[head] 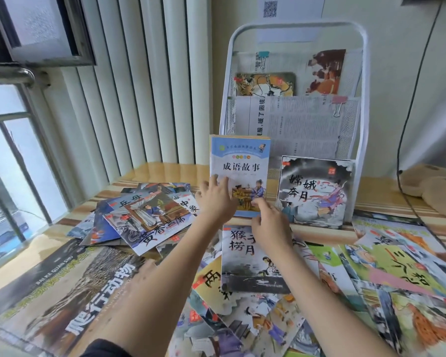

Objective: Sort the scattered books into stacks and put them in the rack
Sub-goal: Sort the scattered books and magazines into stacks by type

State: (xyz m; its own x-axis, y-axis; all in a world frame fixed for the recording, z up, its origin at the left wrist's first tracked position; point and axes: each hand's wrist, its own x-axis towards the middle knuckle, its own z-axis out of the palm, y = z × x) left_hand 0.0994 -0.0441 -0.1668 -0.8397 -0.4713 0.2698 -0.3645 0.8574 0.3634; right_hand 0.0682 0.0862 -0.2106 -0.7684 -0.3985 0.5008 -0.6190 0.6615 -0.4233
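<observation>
Two hands on one upright stack: left hand spread flat against the cover of the blue idiom book, right hand pinching its lower right corner, fingers curled. Standing on edge on the worktop, right in front of the white rack, several thin books apparently bunched behind that front cover. Best bet now: tap the bottom edges square, squeeze the bundle tight, then lift clear of the rack's lowest pocket lip before sliding in. Just right of the rack's foot, leaning on it, a grey moon-story book, crowding the landing spot. Upper pockets already stuffed with clipped newspaper sheets. Nearer than the rack, loose picture books fanned everywhere, a monkey-and-moon title directly under the wrists, likely slippery underfoot for any stack set down.
</observation>
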